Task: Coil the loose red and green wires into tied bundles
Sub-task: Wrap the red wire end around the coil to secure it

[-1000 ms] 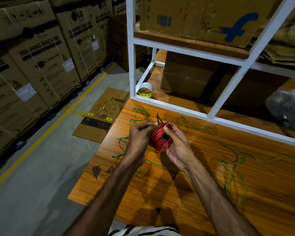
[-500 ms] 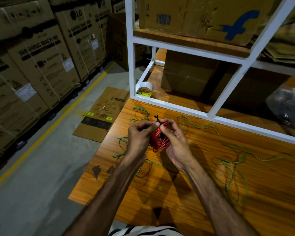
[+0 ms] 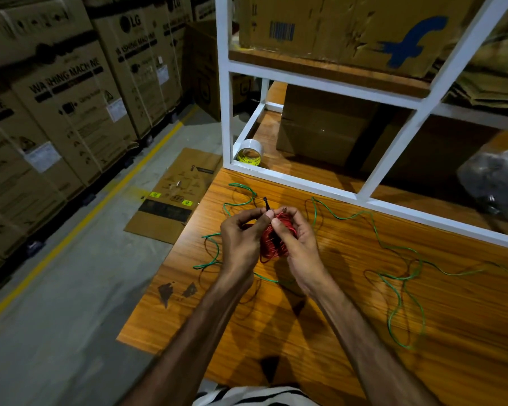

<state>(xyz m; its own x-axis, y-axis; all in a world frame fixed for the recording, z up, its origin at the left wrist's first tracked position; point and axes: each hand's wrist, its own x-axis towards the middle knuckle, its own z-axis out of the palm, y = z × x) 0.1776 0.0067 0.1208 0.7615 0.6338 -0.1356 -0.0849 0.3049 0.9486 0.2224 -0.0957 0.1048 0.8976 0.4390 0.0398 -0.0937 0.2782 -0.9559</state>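
A coiled bundle of red wire [image 3: 272, 244] is held between both hands above the wooden table [image 3: 349, 303]. My right hand [image 3: 298, 240] wraps around the bundle's right side. My left hand [image 3: 241, 238] pinches a short black tie [image 3: 267, 204] that sticks up from the top of the bundle. The loose green wire [image 3: 399, 285] sprawls over the table in open loops, to the left of my hands and far out to the right.
A white metal shelf frame [image 3: 393, 148] stands at the table's far edge with cardboard boxes and a tape roll [image 3: 249, 153] on its lower board. Stacked washing machine cartons [image 3: 71, 98] line the left. A flat cardboard sheet [image 3: 173, 197] lies on the floor.
My hands stayed in place with the red bundle. The fingertips of both hands drew closer together at the top, and the black tie now sticks up shorter than before.
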